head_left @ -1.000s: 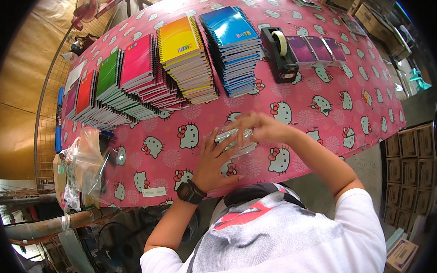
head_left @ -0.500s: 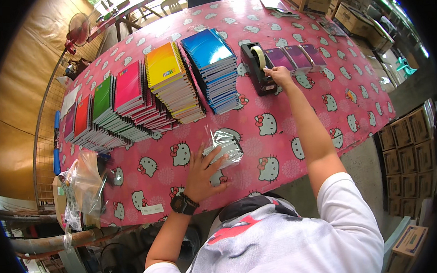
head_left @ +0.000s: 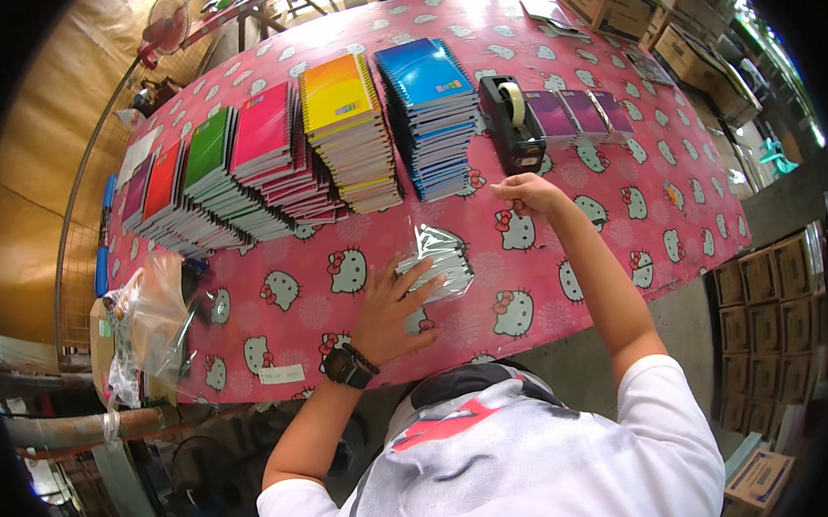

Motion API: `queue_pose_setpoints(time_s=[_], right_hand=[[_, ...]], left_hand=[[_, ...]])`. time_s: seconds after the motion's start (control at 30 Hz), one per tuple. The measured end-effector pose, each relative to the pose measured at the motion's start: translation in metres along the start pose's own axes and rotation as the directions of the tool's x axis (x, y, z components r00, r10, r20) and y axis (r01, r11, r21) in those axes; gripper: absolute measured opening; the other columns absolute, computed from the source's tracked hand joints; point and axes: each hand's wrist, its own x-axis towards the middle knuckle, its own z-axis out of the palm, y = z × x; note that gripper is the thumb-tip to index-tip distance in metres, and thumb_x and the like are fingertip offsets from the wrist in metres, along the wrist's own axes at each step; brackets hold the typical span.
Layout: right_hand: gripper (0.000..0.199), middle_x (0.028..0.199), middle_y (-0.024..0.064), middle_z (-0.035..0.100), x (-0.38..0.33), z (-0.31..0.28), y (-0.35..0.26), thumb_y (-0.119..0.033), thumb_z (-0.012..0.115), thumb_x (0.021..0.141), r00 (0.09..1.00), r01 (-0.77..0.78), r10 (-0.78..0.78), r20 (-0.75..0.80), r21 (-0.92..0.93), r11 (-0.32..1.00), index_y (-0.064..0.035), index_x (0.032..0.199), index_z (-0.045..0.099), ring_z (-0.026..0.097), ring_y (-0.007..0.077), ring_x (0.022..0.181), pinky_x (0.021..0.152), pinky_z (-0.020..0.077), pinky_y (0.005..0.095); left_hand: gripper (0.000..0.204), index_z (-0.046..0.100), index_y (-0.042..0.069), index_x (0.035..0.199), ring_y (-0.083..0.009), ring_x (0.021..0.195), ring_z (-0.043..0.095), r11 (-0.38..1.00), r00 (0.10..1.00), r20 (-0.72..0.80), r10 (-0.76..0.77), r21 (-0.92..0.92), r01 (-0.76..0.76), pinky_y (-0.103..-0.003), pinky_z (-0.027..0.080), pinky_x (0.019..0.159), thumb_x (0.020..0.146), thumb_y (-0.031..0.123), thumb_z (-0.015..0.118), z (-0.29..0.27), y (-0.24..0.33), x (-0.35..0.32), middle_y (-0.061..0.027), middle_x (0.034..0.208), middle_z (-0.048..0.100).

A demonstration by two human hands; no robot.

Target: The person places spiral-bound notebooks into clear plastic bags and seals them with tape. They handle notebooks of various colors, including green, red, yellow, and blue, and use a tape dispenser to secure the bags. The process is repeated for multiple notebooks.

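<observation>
My left hand (head_left: 393, 310), with a dark watch on the wrist, lies with fingers spread on a small notebook bundle (head_left: 438, 269) in clear plastic wrap, steadying it against the table. My right hand (head_left: 533, 194) is closed in a pinch above the table, right of the bundle. A small pale strip of tape (head_left: 497, 189) shows faintly at its fingertips. Just beyond that hand stands a black tape dispenser (head_left: 518, 148) with its tape roll (head_left: 515, 104). Three wrapped purple notebook packs (head_left: 581, 114) sit right beside the dispenser.
Tall stacks of spiral notebooks, including blue (head_left: 427, 78), yellow (head_left: 338, 95), pink (head_left: 265, 126) and green (head_left: 209, 149), line the far left of the pink patterned table (head_left: 573, 298). Plastic bags (head_left: 157, 307) lie at the left edge. Cartons (head_left: 768, 322) are piled off to the right.
My right hand has left the tape dispenser, coming nearer and toward the bundle with its fingers pinched. My left hand stays on the wrapped bundle.
</observation>
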Motion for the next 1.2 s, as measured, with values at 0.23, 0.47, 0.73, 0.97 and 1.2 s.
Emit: queue_pose_setpoints(time_s=[0.23, 0.47, 0.73, 0.97, 1.2], right_hand=[[0.026, 0.062, 0.0033, 0.059, -0.060, 0.106, -0.062, -0.030, 0.069, 0.078, 0.852, 0.398, -0.046, 0.522, -0.587, 0.704, -0.0046, 0.073, 0.067, 0.054, 0.0113, 0.056, 0.050, 0.0408, 0.0281], [0.042, 0.085, 0.0113, 0.068, -0.077, 0.142, -0.070, -0.047, 0.070, 0.070, 0.973, 0.221, -0.075, 0.218, -0.975, 0.032, -0.0071, 0.083, 0.071, 0.066, 0.0264, 0.081, 0.069, 0.0518, 0.0370], [0.035, 0.084, 0.0079, 0.066, -0.090, 0.065, -0.040, -0.035, 0.080, 0.062, 0.964, 0.234, -0.233, 0.130, -0.834, 0.500, -0.0080, 0.082, 0.069, 0.063, 0.0285, 0.079, 0.071, 0.0492, 0.0378], [0.025, 0.090, 0.0057, 0.062, -0.116, 0.108, 0.007, -0.015, 0.077, 0.069, 0.537, 0.825, -0.803, 0.259, -0.362, 0.435, -0.0060, 0.088, 0.064, 0.053, 0.0200, 0.086, 0.083, 0.0408, 0.0321], [0.044, 0.098, 0.0065, 0.059, -0.099, 0.107, 0.040, -0.016, 0.077, 0.069, 0.781, 0.588, -0.620, -0.075, -0.247, 0.770, -0.0051, 0.107, 0.058, 0.054, 0.0179, 0.088, 0.081, 0.0420, 0.0298]], left_hand=[[0.083, 0.048, 0.022, 0.129, -0.0368, 0.130, 0.030, 0.997, 0.995, 0.092, 0.024, 0.071, -0.030, -0.065, 0.016, 0.102, 0.056, 0.049, 0.078, -0.007, 0.001, 0.003, -0.0068, 0.145, 0.030], [0.088, 0.047, 0.023, 0.130, -0.0363, 0.131, 0.030, 0.995, 0.988, 0.143, 0.054, 0.075, -0.065, -0.066, 0.018, 0.101, 0.054, 0.055, 0.077, -0.009, -0.002, 0.003, -0.0103, 0.147, 0.024], [0.077, 0.048, 0.011, 0.130, -0.0342, 0.131, 0.030, 0.986, 0.960, -0.278, -0.020, -0.166, -0.028, -0.049, 0.024, 0.105, 0.065, 0.041, 0.077, -0.006, 0.001, -0.010, -0.0167, 0.144, 0.028], [0.054, 0.055, 0.001, 0.119, -0.0163, 0.097, 0.057, 0.552, 0.854, -0.019, -0.521, -0.770, 0.320, -0.029, 0.045, 0.085, 0.076, 0.028, 0.073, 0.018, -0.010, 0.022, -0.0107, 0.105, 0.061], [0.027, 0.065, 0.001, 0.101, -0.0108, 0.084, 0.059, 0.737, 0.959, -0.131, -0.250, -0.669, 0.100, -0.025, 0.048, 0.074, 0.081, 0.018, 0.069, -0.003, -0.013, 0.053, -0.0056, 0.089, 0.066]])
